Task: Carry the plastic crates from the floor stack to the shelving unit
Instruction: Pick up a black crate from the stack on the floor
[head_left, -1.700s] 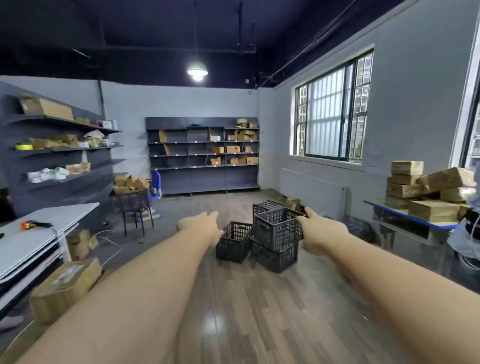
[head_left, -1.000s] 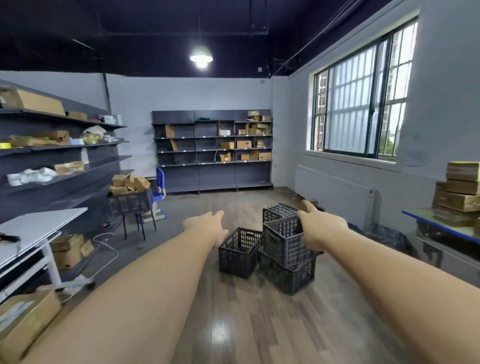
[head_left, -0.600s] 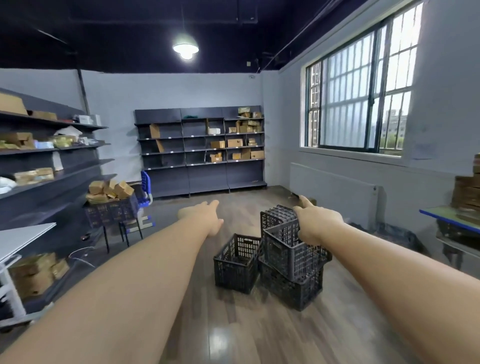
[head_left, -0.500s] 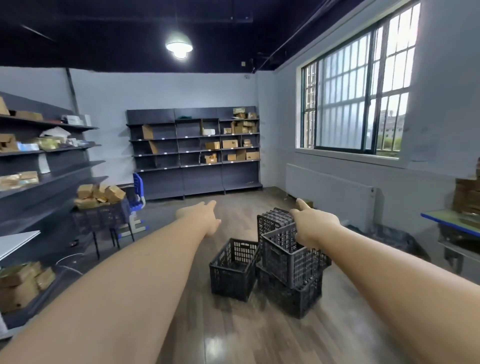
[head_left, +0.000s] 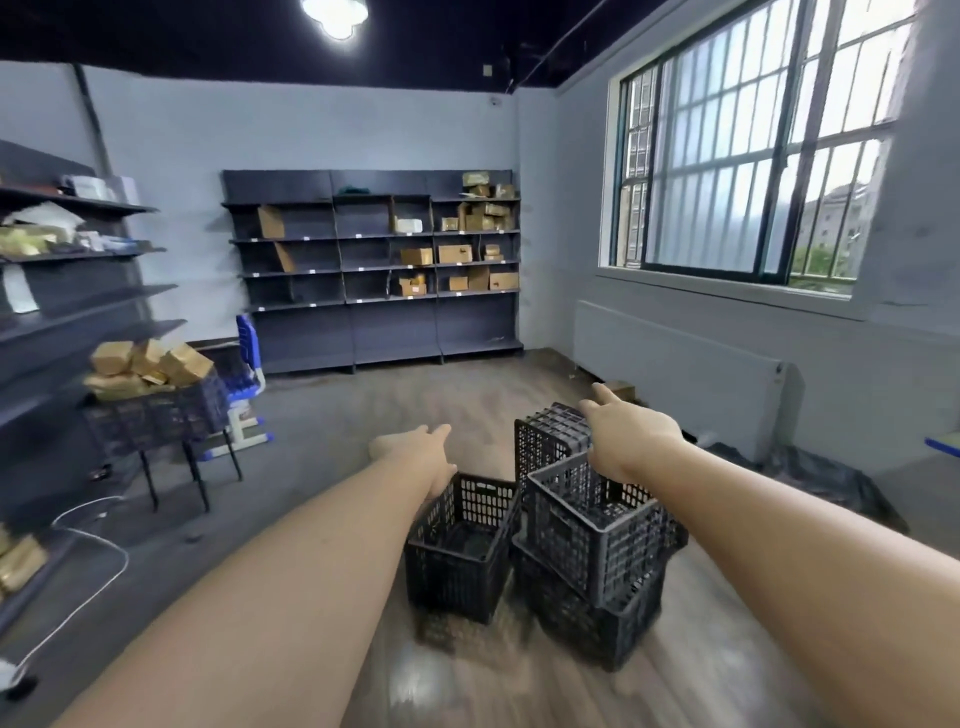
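A cluster of dark plastic crates sits on the wooden floor (head_left: 322, 431) in the middle of the room. The grey top crate (head_left: 597, 530) rests tilted on a black lower crate (head_left: 587, 613); a black single crate (head_left: 457, 551) stands just beside them on the left, and an upended crate (head_left: 545, 436) stands behind. The right hand (head_left: 626, 434) is stretched out above the top crate's far rim, fingers spread and grasping nothing. The left hand (head_left: 415, 449) hovers flat and released over the single crate's far edge. Well beyond, the dark shelving unit (head_left: 374, 322) stands against the back wall with cardboard boxes (head_left: 454, 254) on it. At left, a loaded basket (head_left: 156, 410) of parcels stands on legs.
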